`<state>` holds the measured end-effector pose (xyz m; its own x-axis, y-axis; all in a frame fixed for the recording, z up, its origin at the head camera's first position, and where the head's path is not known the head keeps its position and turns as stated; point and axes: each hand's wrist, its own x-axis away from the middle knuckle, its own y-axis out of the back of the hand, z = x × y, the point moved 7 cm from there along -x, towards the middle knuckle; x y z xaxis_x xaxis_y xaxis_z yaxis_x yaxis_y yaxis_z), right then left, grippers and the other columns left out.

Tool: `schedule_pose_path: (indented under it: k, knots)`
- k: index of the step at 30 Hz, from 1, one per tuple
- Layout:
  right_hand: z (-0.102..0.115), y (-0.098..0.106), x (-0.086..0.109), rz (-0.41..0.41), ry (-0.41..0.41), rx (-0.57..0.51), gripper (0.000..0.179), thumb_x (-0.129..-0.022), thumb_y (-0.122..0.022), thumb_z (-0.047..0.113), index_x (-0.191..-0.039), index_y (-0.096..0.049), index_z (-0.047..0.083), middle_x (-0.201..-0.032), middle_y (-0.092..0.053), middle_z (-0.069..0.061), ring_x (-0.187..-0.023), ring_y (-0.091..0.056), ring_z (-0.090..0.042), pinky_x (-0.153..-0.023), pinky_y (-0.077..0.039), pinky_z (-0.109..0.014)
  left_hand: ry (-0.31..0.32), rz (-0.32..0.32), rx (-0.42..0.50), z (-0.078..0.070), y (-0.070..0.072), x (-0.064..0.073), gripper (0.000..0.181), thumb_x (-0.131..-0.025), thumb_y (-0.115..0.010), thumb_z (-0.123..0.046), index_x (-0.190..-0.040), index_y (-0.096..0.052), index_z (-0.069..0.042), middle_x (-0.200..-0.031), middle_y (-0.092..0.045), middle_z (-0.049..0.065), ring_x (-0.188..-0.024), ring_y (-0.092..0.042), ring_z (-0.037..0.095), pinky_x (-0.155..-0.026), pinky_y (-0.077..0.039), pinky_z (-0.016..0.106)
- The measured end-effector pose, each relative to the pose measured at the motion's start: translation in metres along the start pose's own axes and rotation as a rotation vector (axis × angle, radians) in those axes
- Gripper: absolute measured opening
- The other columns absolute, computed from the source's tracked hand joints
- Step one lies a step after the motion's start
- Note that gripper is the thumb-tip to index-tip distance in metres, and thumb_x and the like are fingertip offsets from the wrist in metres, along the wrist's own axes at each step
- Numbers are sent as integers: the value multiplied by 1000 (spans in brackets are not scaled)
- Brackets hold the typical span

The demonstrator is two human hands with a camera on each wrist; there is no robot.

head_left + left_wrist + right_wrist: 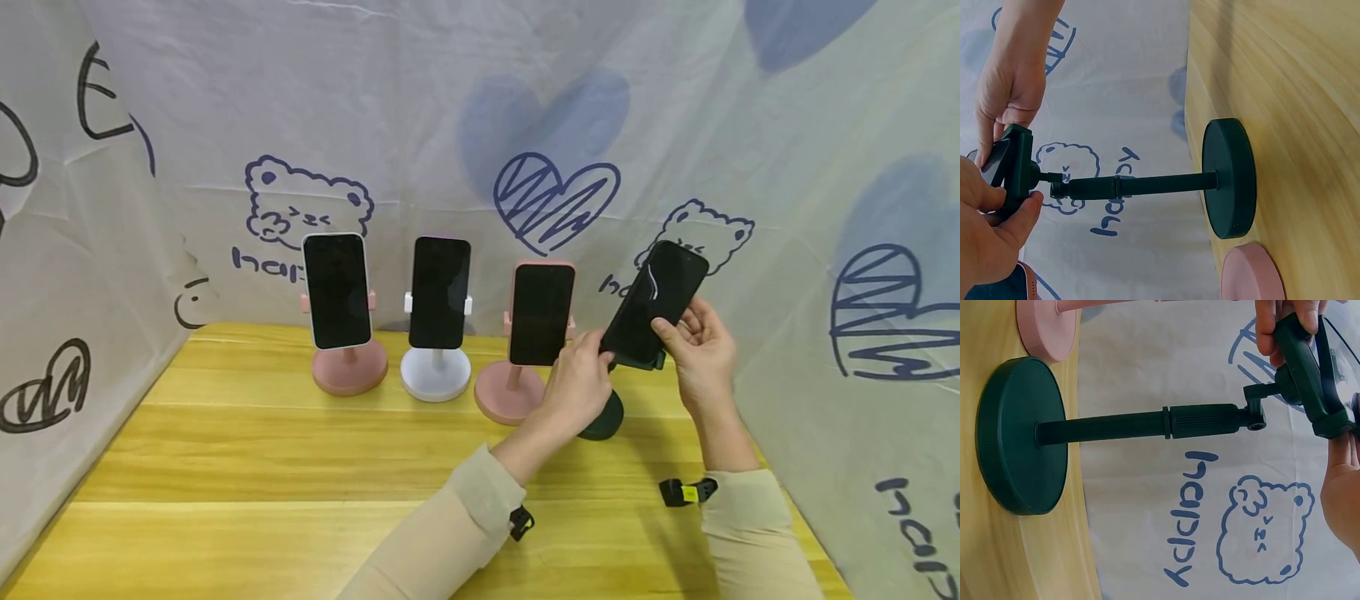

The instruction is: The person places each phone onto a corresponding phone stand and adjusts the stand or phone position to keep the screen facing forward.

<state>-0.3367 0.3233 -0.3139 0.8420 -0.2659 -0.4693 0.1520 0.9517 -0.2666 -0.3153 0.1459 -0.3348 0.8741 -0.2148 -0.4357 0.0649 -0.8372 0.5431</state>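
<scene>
A black smartphone (656, 304) leans tilted at the head of a dark green phone stand (603, 417). My left hand (581, 379) pinches the left end of the stand's clamp (1019, 165), thumb and fingers on either side. On the phone's right side, my right hand (701, 350) holds it, thumb over the screen and fingers behind the edge. The right wrist view shows the clamp (1310, 381) joined by a small hinge to the upright post (1116, 427). The phone lies along the clamp's front, partly hidden there by the hands.
Left of the green stand are a pink stand (510, 392), a white stand (435, 375) and another pink stand (349, 367), each bearing a phone. All stand on a wooden table (262, 467). A printed cloth (420, 100) hangs behind and at the sides.
</scene>
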Motion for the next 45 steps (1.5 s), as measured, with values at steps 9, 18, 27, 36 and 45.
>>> schedule_pose_path:
  k: [9,18,27,36,45]
  knots:
    - [1,-1,4,4,28,46,46,-94,-68,-12,-136,-56,2,-115,-70,-6,-101,-71,-13,-83,-60,-20,24,3,-57,-2,1,1,33,-108,-58,-16,-137,-62,-1,-120,-71,10,-102,-73,22,-79,-62,28]
    - [2,-1,5,-25,79,25,43,-94,-65,-13,-134,-57,2,-113,-68,-8,-96,-71,-14,-79,-60,-19,43,-2,-101,-4,2,0,33,-108,-58,-17,-136,-63,-1,-120,-71,12,-99,-74,23,-77,-62,28]
    - [9,-1,6,-10,135,242,51,-97,-69,-2,-144,-51,-3,-119,-66,-6,-105,-67,-16,-86,-57,-17,55,-8,-94,-6,5,0,33,-107,-59,-18,-135,-63,0,-124,-71,14,-100,-74,26,-78,-62,30]
    - [18,-4,3,60,193,436,49,-95,-71,-4,-142,-57,-3,-110,-70,4,-89,-68,-8,-76,-57,-13,-63,-30,-231,-8,8,1,31,-107,-57,-16,-133,-64,1,-110,-72,10,-83,-73,19,-65,-59,21]
    - [23,-6,2,134,217,553,51,-94,-73,-3,-144,-61,2,-98,-67,8,-79,-60,-7,-66,-52,-12,-107,-62,-218,-7,8,4,30,-106,-58,-9,-134,-64,1,-110,-73,10,-91,-75,21,-71,-61,24]
